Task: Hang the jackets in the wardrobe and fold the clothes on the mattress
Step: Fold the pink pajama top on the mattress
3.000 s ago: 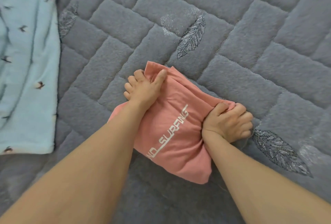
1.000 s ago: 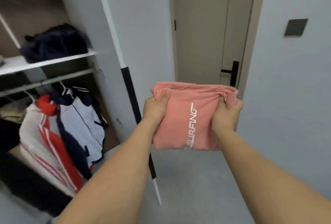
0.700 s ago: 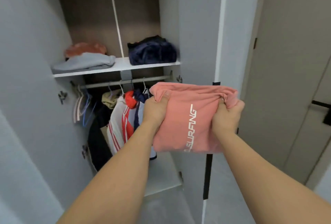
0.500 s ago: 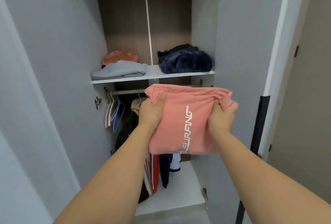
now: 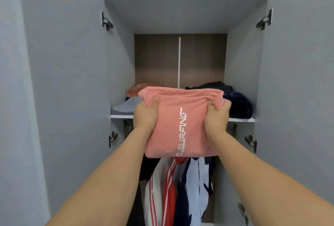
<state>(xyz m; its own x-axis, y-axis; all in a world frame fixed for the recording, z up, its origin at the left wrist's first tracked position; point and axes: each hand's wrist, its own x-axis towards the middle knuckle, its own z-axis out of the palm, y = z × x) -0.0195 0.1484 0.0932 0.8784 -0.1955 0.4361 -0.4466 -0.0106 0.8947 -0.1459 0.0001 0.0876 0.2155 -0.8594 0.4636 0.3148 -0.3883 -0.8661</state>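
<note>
Right in front of you, both hands hold the folded pink shirt (image 5: 180,122) up at shelf height. Your left hand (image 5: 145,112) grips the upper left corner, thumb pinched over bunched cloth; your right hand (image 5: 216,115) grips the upper right corner the same way. White lettering runs down its front. Soft, light, floppy, so I'd judge the fold will sag or open if you let one side go. Best hold: both side edges near the top, as now, or flat palms under it when you set it down.

Below the shirt, hung jackets (image 5: 173,189) sit in the lower bay: white with red stripes, navy, pale blue. Rail mostly hidden.

Further back, the wardrobe (image 5: 244,72) stands with both doors open. Its shelf (image 5: 121,116) carries a grey folded garment (image 5: 126,107) on the left with an orange-pink item (image 5: 137,88) behind it, and a dark navy pile (image 5: 238,104) on the right. The middle of the shelf is hidden behind the shirt, so I can't tell what space is there. Likely step: slide the shirt onto the shelf between the piles, without snagging the navy pile.
</note>
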